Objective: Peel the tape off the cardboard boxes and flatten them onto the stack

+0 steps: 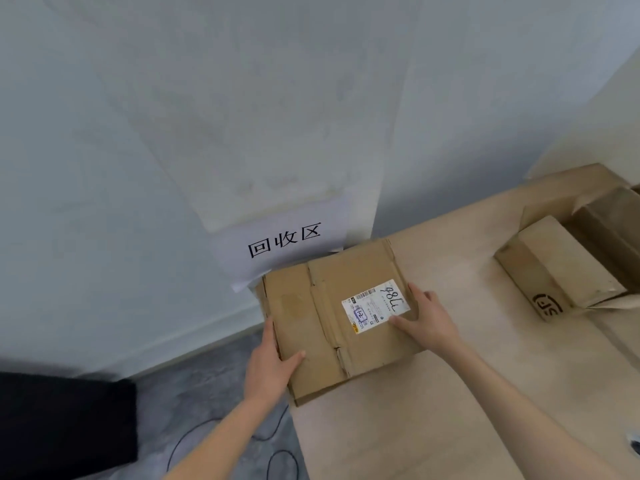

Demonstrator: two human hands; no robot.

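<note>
Box (332, 320) flat, long axis L-R

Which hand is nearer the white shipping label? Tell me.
Right. The right hand rests on the flattened box with its thumb touching the white shipping label; the left hand grips the box's opposite edge, well away from the label.
</note>
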